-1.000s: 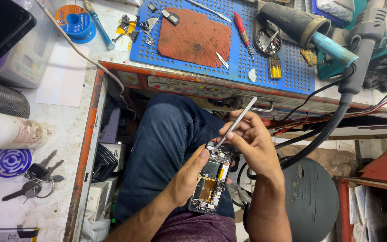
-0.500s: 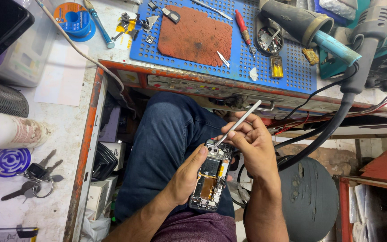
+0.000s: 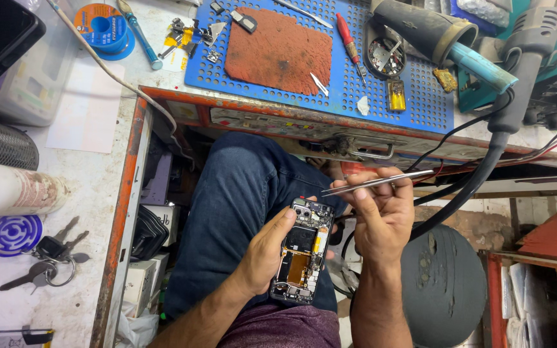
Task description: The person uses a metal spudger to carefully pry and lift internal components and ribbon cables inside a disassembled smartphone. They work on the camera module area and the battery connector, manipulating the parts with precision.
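Back cover already off the opened phone (image 3: 303, 252) cradled in the left hand (image 3: 267, 254) — boards bared, reassembly pending — right hand (image 3: 381, 216) pinching tweezers (image 3: 381, 182) clear above it.

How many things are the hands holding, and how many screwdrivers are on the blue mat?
Opened phone, in the left hand: 1
Tweezers, in the right hand: 1
Red-handled screwdriver on the blue mat: 1
Total: 3
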